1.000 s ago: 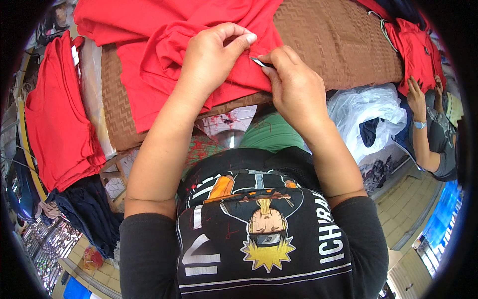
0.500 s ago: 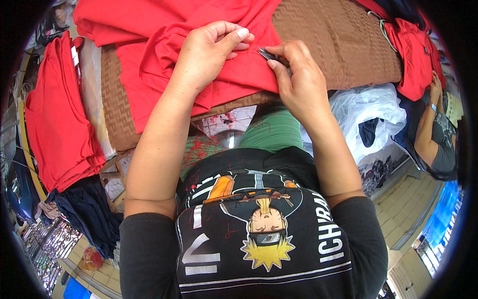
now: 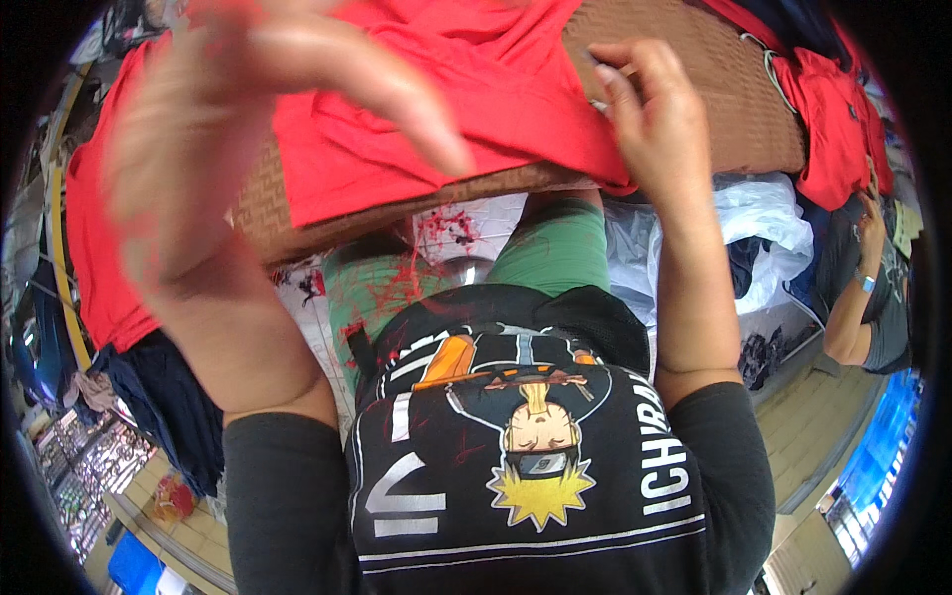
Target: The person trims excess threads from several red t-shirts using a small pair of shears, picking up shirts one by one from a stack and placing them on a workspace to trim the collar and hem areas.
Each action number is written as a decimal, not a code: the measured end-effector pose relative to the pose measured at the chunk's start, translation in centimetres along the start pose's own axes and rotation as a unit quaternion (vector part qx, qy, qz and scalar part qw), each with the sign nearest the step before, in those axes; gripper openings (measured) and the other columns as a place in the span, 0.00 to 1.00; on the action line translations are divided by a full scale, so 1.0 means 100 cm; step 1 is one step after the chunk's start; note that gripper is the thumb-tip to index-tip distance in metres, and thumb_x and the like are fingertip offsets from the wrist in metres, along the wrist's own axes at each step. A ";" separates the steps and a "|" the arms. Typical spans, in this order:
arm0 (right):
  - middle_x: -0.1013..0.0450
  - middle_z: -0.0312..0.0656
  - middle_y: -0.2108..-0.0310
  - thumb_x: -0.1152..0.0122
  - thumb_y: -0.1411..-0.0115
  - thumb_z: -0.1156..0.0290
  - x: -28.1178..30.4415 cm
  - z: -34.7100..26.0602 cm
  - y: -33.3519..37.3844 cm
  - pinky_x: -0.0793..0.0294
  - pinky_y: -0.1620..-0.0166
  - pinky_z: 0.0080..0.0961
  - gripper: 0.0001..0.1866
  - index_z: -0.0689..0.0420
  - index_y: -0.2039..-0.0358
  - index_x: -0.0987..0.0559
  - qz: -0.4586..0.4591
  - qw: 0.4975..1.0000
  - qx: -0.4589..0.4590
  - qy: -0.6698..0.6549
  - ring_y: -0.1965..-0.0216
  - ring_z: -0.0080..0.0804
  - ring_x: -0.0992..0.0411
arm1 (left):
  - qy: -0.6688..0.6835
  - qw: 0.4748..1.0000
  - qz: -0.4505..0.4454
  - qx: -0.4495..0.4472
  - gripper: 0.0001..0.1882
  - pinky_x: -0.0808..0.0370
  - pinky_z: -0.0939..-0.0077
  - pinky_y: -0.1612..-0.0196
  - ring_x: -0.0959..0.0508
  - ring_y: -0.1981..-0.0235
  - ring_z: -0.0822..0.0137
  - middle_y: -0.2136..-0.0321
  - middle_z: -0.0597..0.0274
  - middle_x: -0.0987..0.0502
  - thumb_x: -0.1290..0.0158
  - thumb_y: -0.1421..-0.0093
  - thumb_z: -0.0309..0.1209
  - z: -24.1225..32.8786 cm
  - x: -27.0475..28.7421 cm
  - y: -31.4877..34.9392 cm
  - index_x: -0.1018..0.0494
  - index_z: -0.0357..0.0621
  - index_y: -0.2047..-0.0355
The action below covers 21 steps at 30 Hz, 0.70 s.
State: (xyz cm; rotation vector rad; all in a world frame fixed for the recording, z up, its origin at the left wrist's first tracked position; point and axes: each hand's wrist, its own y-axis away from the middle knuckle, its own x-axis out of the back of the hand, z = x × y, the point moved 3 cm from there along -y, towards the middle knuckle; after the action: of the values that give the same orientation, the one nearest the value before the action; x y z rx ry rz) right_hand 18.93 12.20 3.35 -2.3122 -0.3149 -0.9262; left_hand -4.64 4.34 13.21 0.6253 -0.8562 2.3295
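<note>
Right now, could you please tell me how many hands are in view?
3: the left hand raised and blurred close to the camera, the right hand on the red cloth, and another person's hand at far right. Others may be hidden.

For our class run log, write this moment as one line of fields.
left hand: lifted, blurred, open, holding nothing | right hand: on red cloth garment | garment: spread over brown woven mat

A crumpled clear-white plastic bag [image 3: 764, 233] lies right of centre, below the edge of the woven brown surface [image 3: 714, 89], with dark cloth showing inside it. No labels, signs or screens can be made out with certainty.
</note>
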 end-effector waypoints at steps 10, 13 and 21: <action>0.25 0.43 0.64 0.33 0.47 0.63 -0.044 -0.016 -0.023 0.28 0.62 0.26 0.19 0.58 0.56 0.21 -0.094 0.995 0.001 -0.020 0.68 0.31 0.26 | 0.039 0.898 0.434 0.063 0.19 0.39 0.60 0.40 0.31 0.45 0.55 0.48 0.48 0.30 0.54 0.35 0.27 0.040 0.023 0.081 0.33 0.32 0.46; 0.23 0.49 0.62 0.33 0.49 0.59 -0.066 0.000 -0.015 0.27 0.55 0.35 0.21 0.56 0.56 0.21 -0.146 0.989 -0.026 0.015 0.58 0.44 0.24 | -0.016 0.877 0.430 0.213 0.16 0.31 0.75 0.48 0.26 0.54 0.70 0.56 0.60 0.25 0.42 0.42 0.29 0.018 -0.039 0.052 0.27 0.39 0.54; 0.23 0.46 0.64 0.33 0.49 0.59 -0.076 0.005 -0.011 0.27 0.57 0.33 0.19 0.54 0.58 0.20 -0.140 0.990 -0.029 0.002 0.62 0.40 0.25 | -0.261 0.901 0.215 0.271 0.08 0.27 0.71 0.54 0.22 0.61 0.62 0.66 0.58 0.20 0.40 0.48 0.31 -0.032 -0.117 0.087 0.22 0.38 0.72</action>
State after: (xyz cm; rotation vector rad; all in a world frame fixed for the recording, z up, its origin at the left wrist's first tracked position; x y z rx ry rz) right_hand 13.21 13.44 -1.69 -2.3581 -0.6311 -1.0862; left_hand -2.57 -3.03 0.42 1.4794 -0.5861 2.8846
